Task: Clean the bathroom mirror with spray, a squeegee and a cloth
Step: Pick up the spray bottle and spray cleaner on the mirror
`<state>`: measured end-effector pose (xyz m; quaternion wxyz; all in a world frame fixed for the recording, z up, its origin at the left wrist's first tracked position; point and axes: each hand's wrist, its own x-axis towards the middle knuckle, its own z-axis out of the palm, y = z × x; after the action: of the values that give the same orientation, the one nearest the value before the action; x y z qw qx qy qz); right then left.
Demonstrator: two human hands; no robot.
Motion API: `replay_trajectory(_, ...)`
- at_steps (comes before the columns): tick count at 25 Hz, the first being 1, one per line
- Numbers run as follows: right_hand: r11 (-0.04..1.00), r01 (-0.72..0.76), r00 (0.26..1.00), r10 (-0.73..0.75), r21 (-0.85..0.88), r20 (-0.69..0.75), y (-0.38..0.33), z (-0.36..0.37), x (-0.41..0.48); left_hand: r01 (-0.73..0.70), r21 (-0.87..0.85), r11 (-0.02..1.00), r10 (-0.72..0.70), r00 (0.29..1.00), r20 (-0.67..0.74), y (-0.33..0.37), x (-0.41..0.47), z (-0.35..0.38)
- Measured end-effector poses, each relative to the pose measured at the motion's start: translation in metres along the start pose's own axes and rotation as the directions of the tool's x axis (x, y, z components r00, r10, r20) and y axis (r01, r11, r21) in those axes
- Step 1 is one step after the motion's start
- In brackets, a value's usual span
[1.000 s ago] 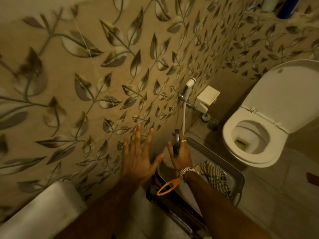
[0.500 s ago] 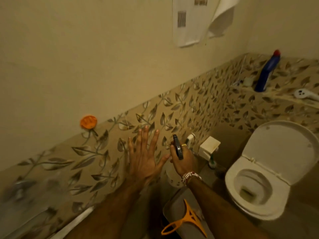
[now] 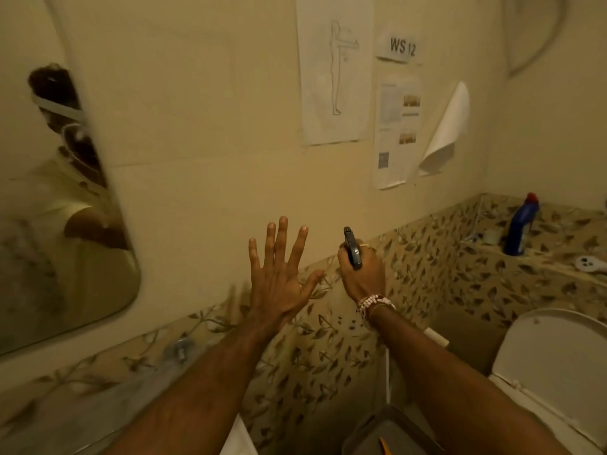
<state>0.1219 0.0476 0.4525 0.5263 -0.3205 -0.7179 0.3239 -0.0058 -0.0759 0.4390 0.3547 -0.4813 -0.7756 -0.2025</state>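
The mirror hangs on the cream wall at the far left, blurred, and reflects a person. My left hand is raised in mid-frame with fingers spread and nothing in it, to the right of the mirror. Beside it, my right hand grips the spray bottle; only its dark trigger head shows above my fist, and the body is hidden. An orange tip of the squeegee shows in the grey tray at the bottom edge. No cloth is in view.
A white toilet with its lid up stands at the lower right. A blue bottle and a white hand shower sit on the leaf-tiled ledge. Paper sheets are stuck to the wall above. A blurred tap is below the mirror.
The view has swung up from the floor tray to the wall and mirror. Both hands have risen with it, and the right hand has kept hold of the spray bottle.
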Motion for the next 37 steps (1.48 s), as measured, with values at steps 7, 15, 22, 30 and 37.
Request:
replay_trajectory(7,0.945,0.071,0.982,-0.123,0.319,0.144,-0.107,0.042,-0.02,0.1,0.178,0.979,-0.084,0.992,-0.099,-0.073,-0.007,-0.102)
replay_trajectory(15,0.831,0.112,0.934,-0.276,0.545,0.229,-0.261,0.089,-0.056,0.25,0.35,0.903,-0.169,0.954,-0.247,-0.166,-0.032,-0.225)
replay_trajectory(22,0.843,0.165,0.917,-0.322,0.511,0.236,-0.396,0.107,-0.068,0.314,0.444,0.839,-0.152,0.92,-0.362,-0.239,-0.047,-0.337)
replay_trajectory(30,0.911,0.15,0.963,-0.223,0.385,0.152,-0.469,0.109,-0.087,0.318,0.507,0.801,-0.131,0.92,-0.371,-0.285,-0.077,-0.406)
replay_trajectory(37,0.858,0.128,0.886,-0.324,0.497,0.332,-0.48,0.114,-0.113,0.377,0.498,0.781,-0.179,0.899,-0.399,-0.283,-0.083,-0.426)
